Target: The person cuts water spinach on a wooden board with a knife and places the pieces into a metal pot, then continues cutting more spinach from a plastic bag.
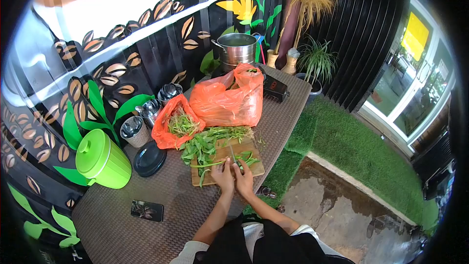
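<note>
On the cutting board (254,168), leafy stems (211,163) pinned under the curled left hand (223,176) are being sliced with what seems a knife (232,154) gripped in the closed right hand (244,180); fingertips must be kept clear of the next cut.

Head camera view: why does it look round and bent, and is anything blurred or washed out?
Head view: a fisheye lens bows the table edge and the wall, leaving black corners; head view: daylight is soft, shadows faint; the glass doors at right are washed out; the left hand and right hand on the cutting board look small but sharp.
</note>
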A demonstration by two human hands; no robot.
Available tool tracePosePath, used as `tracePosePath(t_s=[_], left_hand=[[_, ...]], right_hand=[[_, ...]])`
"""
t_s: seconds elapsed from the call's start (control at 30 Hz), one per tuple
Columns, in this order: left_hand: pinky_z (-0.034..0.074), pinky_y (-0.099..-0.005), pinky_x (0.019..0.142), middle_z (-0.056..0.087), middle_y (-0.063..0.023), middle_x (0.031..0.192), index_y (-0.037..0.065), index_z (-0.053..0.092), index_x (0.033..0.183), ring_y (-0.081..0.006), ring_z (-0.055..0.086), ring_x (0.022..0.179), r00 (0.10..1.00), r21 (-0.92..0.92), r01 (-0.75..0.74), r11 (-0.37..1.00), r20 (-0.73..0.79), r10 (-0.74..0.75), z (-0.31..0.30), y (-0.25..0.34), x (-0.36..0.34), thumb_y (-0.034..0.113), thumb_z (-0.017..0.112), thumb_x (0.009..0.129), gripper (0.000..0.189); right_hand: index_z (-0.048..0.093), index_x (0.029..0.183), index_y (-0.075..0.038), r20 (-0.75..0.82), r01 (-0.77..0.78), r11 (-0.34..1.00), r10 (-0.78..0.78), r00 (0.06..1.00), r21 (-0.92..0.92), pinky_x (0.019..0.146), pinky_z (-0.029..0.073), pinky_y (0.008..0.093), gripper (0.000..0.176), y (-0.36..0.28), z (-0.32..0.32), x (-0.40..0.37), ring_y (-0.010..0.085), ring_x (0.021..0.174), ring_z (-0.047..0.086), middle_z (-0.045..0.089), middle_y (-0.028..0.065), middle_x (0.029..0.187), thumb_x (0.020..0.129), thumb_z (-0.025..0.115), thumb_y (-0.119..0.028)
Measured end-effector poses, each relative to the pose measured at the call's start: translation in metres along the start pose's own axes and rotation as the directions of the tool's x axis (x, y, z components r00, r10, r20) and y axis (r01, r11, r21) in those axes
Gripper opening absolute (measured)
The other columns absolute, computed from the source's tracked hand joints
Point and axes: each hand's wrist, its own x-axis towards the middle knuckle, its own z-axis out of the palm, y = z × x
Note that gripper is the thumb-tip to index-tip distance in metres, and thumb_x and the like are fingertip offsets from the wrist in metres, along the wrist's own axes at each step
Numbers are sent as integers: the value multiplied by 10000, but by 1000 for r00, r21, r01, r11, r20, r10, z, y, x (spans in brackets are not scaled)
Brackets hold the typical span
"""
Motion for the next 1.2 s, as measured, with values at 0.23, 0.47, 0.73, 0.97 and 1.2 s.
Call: tracePosePath(t_s=[0.23, 0.47, 0.73, 0.97, 1.2], left_hand=[[522, -287, 811, 620, -125, 925, -2, 519, 1006, -188, 631, 860, 994, -125, 63, 990, 96, -51, -4, 8, 16, 3, 638, 847, 198], [500, -278, 824, 615, -114, 960, 14, 485, 1022, -174, 611, 886, 946, -277, 321, 906, 127, -297, -11, 14, 24, 39, 630, 865, 215], [484, -271, 786, 611, -92, 964, 17, 489, 989, -153, 600, 881, 909, -264, 405, 875, 223, -353, -7, 16, 21, 50, 612, 881, 167], [475, -275, 775, 605, -84, 927, 1, 522, 960, -145, 584, 850, 895, -267, 426, 864, 264, -360, -4, 19, 18, 38, 622, 871, 139], [472, -268, 783, 603, -75, 910, -6, 508, 963, -141, 579, 841, 895, -233, 417, 878, 275, -352, -3, 19, 16, 51, 636, 866, 170]], right_hand=[[500, 1233, -72, 464, -588, 704, 399, 791, 398, 353, 272, 232, 372, -26, -26, 6, 80, 390, 322, 363, -17, 536, 961, 446, -320], [527, 1147, -84, 615, -718, 473, 382, 690, 511, 360, 296, 233, 416, -40, -50, 12, 86, 394, 307, 319, -28, 522, 975, 320, -401], [471, 1145, -98, 596, -594, 622, 241, 766, 511, 365, 296, 234, 330, -44, -45, 8, 103, 389, 353, 366, -6, 520, 969, 355, -351], [401, 1248, -96, 607, -545, 633, 145, 781, 550, 371, 305, 230, 342, -54, -51, 11, 107, 391, 358, 378, 8, 525, 975, 366, -300], [350, 1342, -101, 594, -539, 641, 156, 789, 547, 372, 312, 230, 411, -50, -50, 11, 107, 393, 360, 380, 9, 527, 976, 366, -287]])
